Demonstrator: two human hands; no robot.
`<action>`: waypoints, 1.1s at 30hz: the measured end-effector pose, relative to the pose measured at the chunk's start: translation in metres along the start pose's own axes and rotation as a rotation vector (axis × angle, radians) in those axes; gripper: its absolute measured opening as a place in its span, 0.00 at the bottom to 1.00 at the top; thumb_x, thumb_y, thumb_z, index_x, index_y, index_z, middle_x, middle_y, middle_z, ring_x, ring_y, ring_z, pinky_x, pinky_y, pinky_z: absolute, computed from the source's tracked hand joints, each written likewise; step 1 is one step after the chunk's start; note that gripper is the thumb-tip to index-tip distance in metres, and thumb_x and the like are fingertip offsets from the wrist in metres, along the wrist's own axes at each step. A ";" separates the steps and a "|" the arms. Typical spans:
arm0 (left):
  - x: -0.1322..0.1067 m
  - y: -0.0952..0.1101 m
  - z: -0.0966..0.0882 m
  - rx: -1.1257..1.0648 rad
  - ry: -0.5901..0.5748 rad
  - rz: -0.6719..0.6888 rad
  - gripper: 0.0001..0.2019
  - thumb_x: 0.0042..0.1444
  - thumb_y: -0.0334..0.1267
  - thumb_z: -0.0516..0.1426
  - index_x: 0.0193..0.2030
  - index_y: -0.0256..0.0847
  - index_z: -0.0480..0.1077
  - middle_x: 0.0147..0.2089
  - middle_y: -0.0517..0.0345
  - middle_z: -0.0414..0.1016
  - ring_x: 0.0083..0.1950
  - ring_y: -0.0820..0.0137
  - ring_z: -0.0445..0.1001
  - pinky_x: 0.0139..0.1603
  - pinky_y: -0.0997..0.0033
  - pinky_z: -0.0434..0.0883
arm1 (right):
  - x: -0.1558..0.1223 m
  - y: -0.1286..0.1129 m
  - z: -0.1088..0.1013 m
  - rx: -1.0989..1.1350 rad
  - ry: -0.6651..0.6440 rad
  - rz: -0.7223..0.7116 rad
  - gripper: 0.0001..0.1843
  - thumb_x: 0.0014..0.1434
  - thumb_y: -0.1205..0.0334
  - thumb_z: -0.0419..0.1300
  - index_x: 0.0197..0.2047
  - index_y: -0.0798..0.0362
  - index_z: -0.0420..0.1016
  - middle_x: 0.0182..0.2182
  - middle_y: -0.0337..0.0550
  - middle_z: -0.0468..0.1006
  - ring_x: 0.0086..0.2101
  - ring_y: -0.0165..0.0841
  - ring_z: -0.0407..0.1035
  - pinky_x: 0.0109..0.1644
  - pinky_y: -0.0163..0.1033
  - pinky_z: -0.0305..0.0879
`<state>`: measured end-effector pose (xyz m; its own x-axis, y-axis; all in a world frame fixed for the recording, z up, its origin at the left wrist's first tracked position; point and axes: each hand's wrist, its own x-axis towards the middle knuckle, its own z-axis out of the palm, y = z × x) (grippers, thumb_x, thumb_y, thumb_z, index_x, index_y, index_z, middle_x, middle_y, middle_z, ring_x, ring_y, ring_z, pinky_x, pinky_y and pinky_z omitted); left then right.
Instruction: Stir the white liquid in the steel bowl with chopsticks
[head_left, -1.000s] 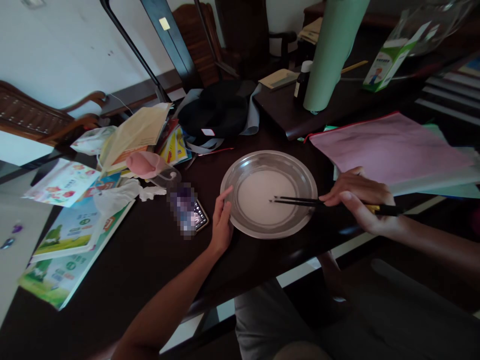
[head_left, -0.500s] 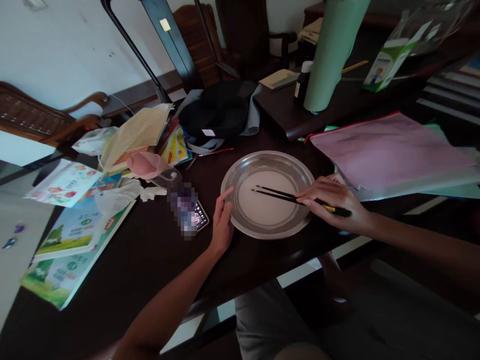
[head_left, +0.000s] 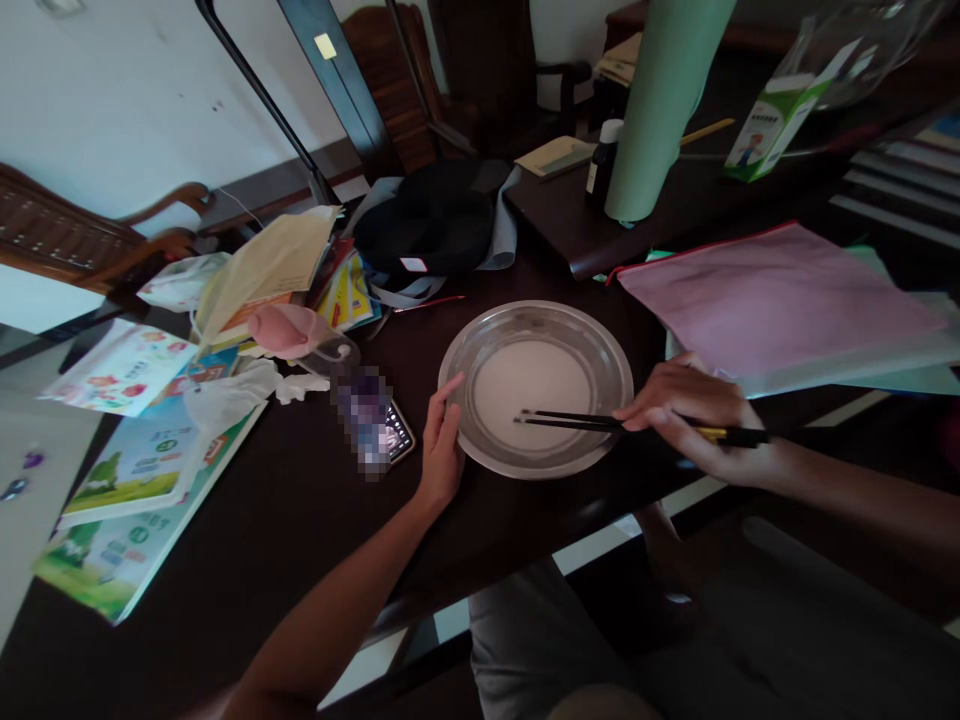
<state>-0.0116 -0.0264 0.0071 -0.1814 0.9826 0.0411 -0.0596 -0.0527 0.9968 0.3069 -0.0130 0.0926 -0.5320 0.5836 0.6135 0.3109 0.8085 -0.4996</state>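
A round metal basin (head_left: 480, 455) with pale, whitish contents stands on the dark table. My left hand (head_left: 441, 445) is at its left side, fingers at the rim and one fingertip reaching over the edge. Closed around a pair of black chopsticks (head_left: 574, 420), my right hand (head_left: 686, 415) is at the basin's right edge. The chopsticks have silvery tips and a gold band near the back end. Their tips are over the pale middle of the basin; I cannot tell whether they touch it.
A phone (head_left: 394, 435) lies left of the basin, near crumpled tissue (head_left: 304, 388) and books (head_left: 131, 480). Behind sits a black bag (head_left: 435, 220). A pink pouch (head_left: 780, 300) is to the right, with a green cylinder (head_left: 660, 120) and dark bottle (head_left: 600, 170) farther back.
My right hand has moved right and a little toward me with the chopsticks. Their tips have shifted from the upper left of the basin's middle to lower down. My left hand stays at the rim.
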 end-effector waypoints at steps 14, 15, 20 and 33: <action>0.001 -0.001 0.000 0.002 -0.015 0.015 0.25 0.64 0.59 0.60 0.62 0.50 0.75 0.67 0.52 0.75 0.71 0.54 0.69 0.74 0.50 0.63 | 0.003 0.019 -0.007 -0.205 0.093 0.073 0.12 0.74 0.63 0.56 0.38 0.46 0.78 0.33 0.39 0.87 0.31 0.36 0.78 0.40 0.50 0.60; 0.001 -0.001 0.000 0.000 -0.013 0.012 0.25 0.63 0.59 0.60 0.62 0.50 0.75 0.67 0.52 0.74 0.72 0.54 0.68 0.75 0.50 0.62 | 0.001 0.016 -0.011 -0.179 0.110 0.077 0.14 0.75 0.63 0.54 0.37 0.46 0.78 0.32 0.39 0.86 0.29 0.36 0.77 0.40 0.51 0.60; 0.001 -0.001 0.000 0.006 -0.020 0.010 0.25 0.64 0.59 0.59 0.62 0.51 0.74 0.68 0.53 0.74 0.71 0.54 0.69 0.74 0.50 0.63 | -0.002 0.005 -0.020 -0.011 0.103 0.046 0.18 0.76 0.61 0.51 0.36 0.45 0.78 0.30 0.38 0.85 0.29 0.35 0.77 0.41 0.51 0.62; 0.001 -0.001 0.000 -0.017 -0.009 0.004 0.25 0.63 0.59 0.61 0.62 0.50 0.75 0.67 0.52 0.74 0.71 0.55 0.70 0.74 0.50 0.63 | 0.007 0.021 0.016 -0.109 -0.051 0.046 0.07 0.73 0.64 0.58 0.47 0.47 0.79 0.43 0.41 0.89 0.39 0.36 0.83 0.42 0.48 0.63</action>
<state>-0.0114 -0.0252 0.0060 -0.1726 0.9839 0.0461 -0.0757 -0.0599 0.9953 0.2968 0.0072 0.0762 -0.5534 0.6182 0.5582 0.4181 0.7858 -0.4558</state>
